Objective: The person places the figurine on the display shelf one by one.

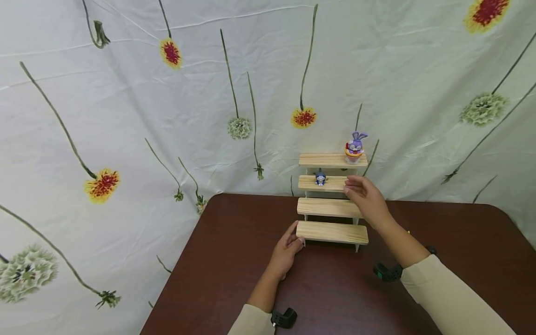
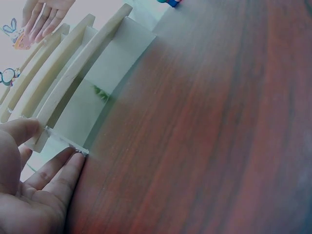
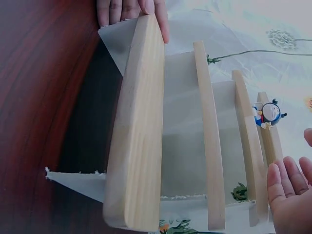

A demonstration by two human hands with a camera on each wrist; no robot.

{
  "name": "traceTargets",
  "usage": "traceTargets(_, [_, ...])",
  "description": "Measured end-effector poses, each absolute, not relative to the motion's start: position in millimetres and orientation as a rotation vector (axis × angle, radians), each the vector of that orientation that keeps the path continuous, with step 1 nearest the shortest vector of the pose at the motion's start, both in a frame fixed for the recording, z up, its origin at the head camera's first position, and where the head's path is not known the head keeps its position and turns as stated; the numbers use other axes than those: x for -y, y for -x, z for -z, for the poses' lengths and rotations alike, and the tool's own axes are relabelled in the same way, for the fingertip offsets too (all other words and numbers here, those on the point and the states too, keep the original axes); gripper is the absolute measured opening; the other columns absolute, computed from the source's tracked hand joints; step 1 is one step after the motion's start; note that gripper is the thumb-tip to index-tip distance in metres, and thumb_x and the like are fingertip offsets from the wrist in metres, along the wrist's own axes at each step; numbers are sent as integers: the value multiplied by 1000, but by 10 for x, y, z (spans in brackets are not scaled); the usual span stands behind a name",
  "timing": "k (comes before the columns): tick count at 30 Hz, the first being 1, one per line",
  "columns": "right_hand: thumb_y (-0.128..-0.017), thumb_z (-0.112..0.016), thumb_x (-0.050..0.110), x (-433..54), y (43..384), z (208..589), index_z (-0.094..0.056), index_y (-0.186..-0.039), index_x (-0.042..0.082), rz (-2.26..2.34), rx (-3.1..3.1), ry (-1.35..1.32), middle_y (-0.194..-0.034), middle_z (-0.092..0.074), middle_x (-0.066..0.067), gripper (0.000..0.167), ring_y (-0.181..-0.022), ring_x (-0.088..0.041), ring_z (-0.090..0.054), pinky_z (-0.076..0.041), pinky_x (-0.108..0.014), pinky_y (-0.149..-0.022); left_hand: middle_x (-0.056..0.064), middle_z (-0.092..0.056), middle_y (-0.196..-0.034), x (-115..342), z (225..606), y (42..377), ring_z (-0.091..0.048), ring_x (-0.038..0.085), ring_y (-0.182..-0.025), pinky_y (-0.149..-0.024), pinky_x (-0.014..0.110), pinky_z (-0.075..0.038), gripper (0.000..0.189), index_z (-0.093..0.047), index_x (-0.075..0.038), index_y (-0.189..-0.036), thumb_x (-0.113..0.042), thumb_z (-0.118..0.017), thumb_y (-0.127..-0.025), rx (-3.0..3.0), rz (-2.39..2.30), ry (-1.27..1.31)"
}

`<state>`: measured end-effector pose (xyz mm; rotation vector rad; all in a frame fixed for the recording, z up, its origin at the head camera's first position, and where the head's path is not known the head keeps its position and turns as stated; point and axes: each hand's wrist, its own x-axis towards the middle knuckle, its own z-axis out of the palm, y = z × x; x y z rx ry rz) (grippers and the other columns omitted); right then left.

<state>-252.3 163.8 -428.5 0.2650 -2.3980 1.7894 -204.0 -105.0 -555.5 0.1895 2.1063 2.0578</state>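
Observation:
A four-step wooden display stand (image 1: 331,207) with pale boards stands on the table. My left hand (image 1: 286,251) holds the left end of its lowest board, the thumb and fingers around the corner and side support in the left wrist view. On the top board, toward the right, stands a purple rabbit figurine (image 1: 354,148) in a cup-like base. A small blue-and-white figurine (image 1: 320,177) stands on the second board from the top. My right hand (image 1: 368,200) is at that board's right end, fingers gently bent and holding nothing; whether it touches the board I cannot tell.
The dark brown table (image 1: 234,260) has rounded back corners. Behind it hangs a white cloth (image 1: 188,107) printed with flowers. A small blue-and-red object (image 2: 170,2) shows at the top edge of the left wrist view. Black straps sit on both wrists.

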Motion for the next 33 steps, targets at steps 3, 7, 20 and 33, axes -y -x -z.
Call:
traceTargets(3, [-103,-60,33,-1658,2474,4282,-47,-147,4,-1792,2386,-264,-142,-56,-17,54,-116,-1,-54,-45,-1,-92,21,-57,-136,1057,5556,2040,-59,31,-129,-112,38,-50,63,-30,-25,-161,-29,-58,-104,-2101,-2062,-204])
traceTargets(7, [-103,-60,32,-1685,2402,4282,-48,-146,3,-1806,2348,-259,-141,-56,-19,53,-113,5,-54,-46,-2,-93,20,-57,-136,1060,5550,2034,-59,30,-129,-111,37,-51,64,-30,-25,-161,-30,-59,-104,-2104,-2058,-200])
traceTargets(20, [-104,-59,26,-1841,2198,4348,-49,-143,-1,-1827,2271,-257,-137,-57,-23,48,-112,6,-56,-46,-3,-95,19,-59,-133,1040,5575,2036,-60,30,-127,-111,38,-51,63,-30,-24,-161,-29,-58,-104,-2119,-2051,-187])
traceTargets(33, [-103,-61,24,-2063,1992,4455,-53,-141,5,-1814,2246,-259,-123,-63,18,43,-115,7,-58,-49,-5,-93,18,-60,-133,1049,5550,2030,-60,30,-128,-112,39,-50,63,-30,-27,-161,-31,-58,-104,-2116,-2053,-195])
